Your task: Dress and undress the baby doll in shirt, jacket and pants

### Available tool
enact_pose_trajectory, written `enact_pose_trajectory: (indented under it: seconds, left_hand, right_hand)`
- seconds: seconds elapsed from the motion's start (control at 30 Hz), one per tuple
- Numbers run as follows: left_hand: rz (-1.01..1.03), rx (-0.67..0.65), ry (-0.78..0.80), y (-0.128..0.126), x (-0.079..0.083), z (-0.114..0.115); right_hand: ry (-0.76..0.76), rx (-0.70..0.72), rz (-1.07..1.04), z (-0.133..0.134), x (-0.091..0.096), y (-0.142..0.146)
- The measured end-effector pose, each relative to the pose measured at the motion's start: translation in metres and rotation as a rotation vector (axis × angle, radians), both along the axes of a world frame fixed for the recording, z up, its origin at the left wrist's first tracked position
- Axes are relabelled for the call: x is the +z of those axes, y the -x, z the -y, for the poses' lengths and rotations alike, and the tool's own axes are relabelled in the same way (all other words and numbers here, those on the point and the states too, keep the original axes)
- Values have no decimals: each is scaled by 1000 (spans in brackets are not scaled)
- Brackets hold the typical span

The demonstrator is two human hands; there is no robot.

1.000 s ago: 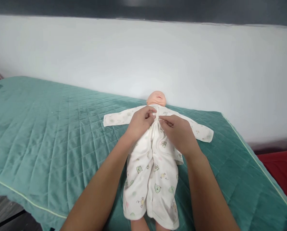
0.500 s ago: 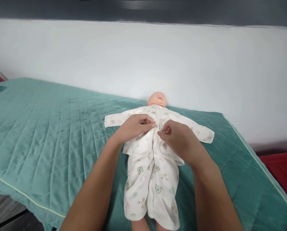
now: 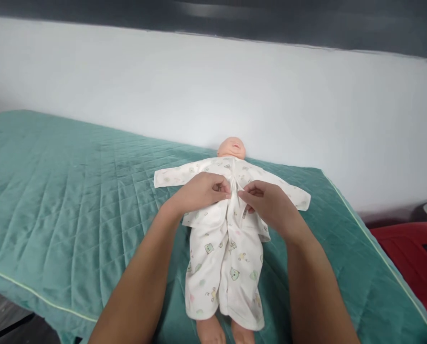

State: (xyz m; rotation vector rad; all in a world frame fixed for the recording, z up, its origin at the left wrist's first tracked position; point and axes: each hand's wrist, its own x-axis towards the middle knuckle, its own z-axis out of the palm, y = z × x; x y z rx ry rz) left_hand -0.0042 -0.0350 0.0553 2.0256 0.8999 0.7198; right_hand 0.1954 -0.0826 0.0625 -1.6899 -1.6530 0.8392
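Low in the centre, the left hand (image 3: 203, 192) and right hand (image 3: 272, 203) pinch opposite front edges of the white shirt (image 3: 207, 216) on the doll (image 3: 231, 148). Green quilt (image 3: 91, 191) spreads wide across the frame's left.

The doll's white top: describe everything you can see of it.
The white top looks like soft cloth printed with small, pale figures. It is on the doll, which lies face up; its long sleeves spread to either side, and its lower edge overlaps the printed trousers. The left hand and right hand pinch its creased front near the middle. Any fastenings are too small to tell.
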Motion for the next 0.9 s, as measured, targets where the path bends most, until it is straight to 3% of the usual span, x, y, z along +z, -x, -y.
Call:
enact_pose_trajectory:
  seconds: [0.2,0.43,0.67,0.9]
  left_hand:
    - [147,-48,109,1,3,5]
    - [269,-73,230,-7,2,10]
    - [338,-140,368,-5,-4,4]
    - [311,-73,378,-7,-4,3]
  right_hand:
    - [-26,90,-437,-2,-3,-5]
    - [6,134,-687,-4,-12,0]
    - [-72,127,-691,-5,-31,4]
    - [-107,91,-607,3,-30,6]
